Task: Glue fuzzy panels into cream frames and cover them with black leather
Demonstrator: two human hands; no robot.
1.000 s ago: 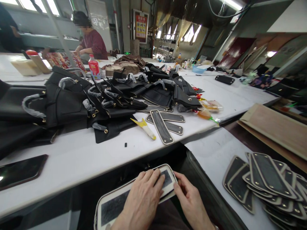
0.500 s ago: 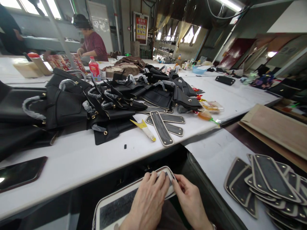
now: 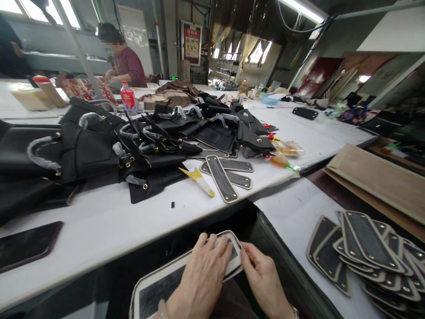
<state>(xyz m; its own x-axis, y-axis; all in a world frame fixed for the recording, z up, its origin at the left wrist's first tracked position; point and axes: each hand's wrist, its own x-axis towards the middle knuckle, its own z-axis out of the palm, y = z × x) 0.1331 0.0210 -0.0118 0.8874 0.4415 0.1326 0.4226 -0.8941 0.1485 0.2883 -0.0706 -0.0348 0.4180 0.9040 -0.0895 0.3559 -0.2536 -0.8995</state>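
A long bag panel with rounded corners lies slanted in front of me, below the table edge. It has a dark centre and a cream border with a raised rim. Across its upper face rests my left hand, fingers stretched out flat and slightly bent, thumb not visible. At the panel's right corner my right hand pinches the rim between thumb and forefinger. Dark material, perhaps a bag body, surrounds the panel; its shape is unclear.
Black handbags are heaped on the white table. Near its edge lie yellow-handled snips, dark strips and a phone. More strips are piled at right. A person works across the table.
My left fingers have shifted slightly upward on the panel. The right hand keeps its pinch at the corner. The view has turned a little to the right.
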